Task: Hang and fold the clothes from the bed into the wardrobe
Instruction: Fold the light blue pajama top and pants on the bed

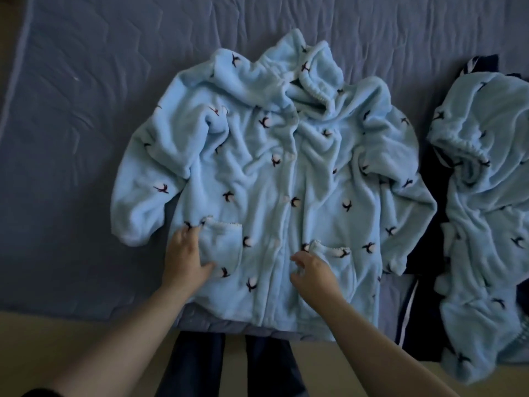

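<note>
A light blue fleece pyjama top with small dark flower prints lies spread front-up on the grey-blue bed, buttons down its middle, sleeves bent at both sides. My left hand rests flat on its lower left part beside the left pocket, fingers apart. My right hand hovers or touches near the right pocket with fingers loosely curled, holding nothing that I can see. To the right lie matching light blue pyjama trousers, crumpled, on top of a dark navy garment.
The bed's near edge runs along the bottom, with wooden floor below it. My legs in dark trousers stand against the edge. The navy garment with white stripes hangs partly over the edge at the right.
</note>
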